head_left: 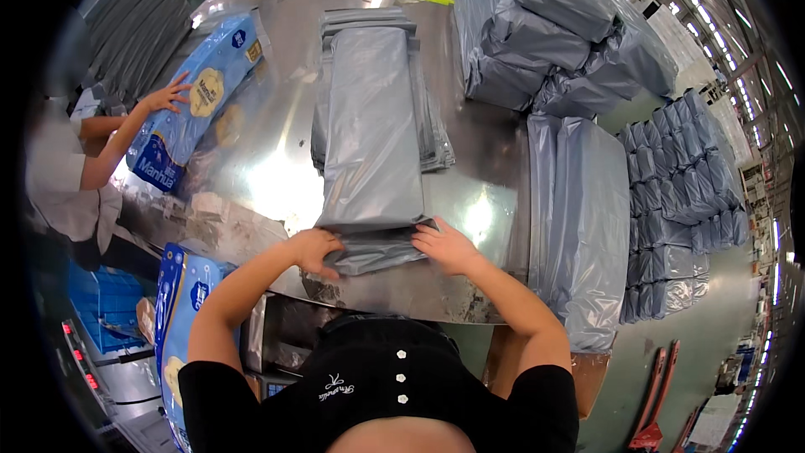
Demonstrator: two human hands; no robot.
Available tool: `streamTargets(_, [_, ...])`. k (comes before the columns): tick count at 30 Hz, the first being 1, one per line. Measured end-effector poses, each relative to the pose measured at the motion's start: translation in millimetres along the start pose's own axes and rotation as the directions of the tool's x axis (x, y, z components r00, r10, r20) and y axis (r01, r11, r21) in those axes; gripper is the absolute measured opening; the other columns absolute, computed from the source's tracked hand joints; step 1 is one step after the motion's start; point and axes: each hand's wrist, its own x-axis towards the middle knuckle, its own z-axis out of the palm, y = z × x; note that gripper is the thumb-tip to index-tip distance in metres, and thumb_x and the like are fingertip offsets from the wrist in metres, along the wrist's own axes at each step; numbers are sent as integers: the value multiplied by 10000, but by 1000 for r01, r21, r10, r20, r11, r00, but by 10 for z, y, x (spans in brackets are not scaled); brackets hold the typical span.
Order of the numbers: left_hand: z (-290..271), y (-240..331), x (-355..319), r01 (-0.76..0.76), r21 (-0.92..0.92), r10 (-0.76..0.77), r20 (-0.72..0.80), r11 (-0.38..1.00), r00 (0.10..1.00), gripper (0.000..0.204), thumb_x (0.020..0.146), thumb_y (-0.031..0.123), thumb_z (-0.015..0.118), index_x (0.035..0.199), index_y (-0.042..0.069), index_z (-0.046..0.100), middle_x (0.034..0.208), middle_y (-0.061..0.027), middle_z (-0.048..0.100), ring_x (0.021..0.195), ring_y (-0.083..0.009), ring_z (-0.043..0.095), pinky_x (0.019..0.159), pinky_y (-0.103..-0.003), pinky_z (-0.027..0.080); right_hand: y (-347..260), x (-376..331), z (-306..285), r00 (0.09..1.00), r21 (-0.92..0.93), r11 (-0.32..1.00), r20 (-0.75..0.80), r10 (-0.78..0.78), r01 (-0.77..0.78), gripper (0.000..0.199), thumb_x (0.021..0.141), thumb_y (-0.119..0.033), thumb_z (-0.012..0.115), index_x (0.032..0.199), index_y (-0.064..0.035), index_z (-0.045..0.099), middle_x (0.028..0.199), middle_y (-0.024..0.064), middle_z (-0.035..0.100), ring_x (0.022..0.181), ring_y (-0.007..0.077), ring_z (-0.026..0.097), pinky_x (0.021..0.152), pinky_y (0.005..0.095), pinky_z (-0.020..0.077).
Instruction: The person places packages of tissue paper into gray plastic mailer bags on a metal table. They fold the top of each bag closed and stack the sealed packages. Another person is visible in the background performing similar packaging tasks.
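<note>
A long, filled grey plastic mailing bag (373, 130) lies lengthwise on the metal table in front of me, over a stack of flat grey bags (432, 130). Its loose near end (377, 250) is creased and lies toward me. At the left edge of that end, my left hand (316, 252) is closed on the plastic, thumb and fingers curled in. My right hand (446, 246) grips the opposite corner with its fingertips, partly hidden by the film. What the bag contains cannot be seen.
Left, a co-worker's hand (168, 94) rests on a blue printed pack (210, 88). Another blue pack (180, 302) stands beside my left arm. Filled grey bags (579, 218) line the table's right side; more are piled (545, 25) at the far right. A red pallet jack (654, 403) stands on the floor.
</note>
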Motion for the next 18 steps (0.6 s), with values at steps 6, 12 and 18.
streamTargets(6, [153,-280,-199,-114,-134,78,-248,984,966,453,646,172,762,1033,21,582,1184,-158,587,1113,-333,541,926,-393,441,413,-297,288,952,453,886,-212,219,-103,266,744,-51,634,1004,-97,601,1070,49,632,1136,245,554,1017,391,406])
streamTargets(12, [279,-121,-172,20,-591,-495,-657,807,569,94,749,0,622,768,-8,530,837,-117,532,819,-263,524,764,-303,422,410,-90,228,703,790,571,-274,656,-225,64,833,-63,620,895,-48,626,885,102,651,841,296,630,761,330,495])
streamTargets(18, [690,-476,677,-473,-867,-837,-369,154,403,108,901,87,494,992,41,459,997,-32,462,908,-131,425,844,-251,348,580,731,1400,433,983,45,37,901,-178,345,962,-267,494,1209,-27,515,1231,128,559,1146,231,519,961,323,389])
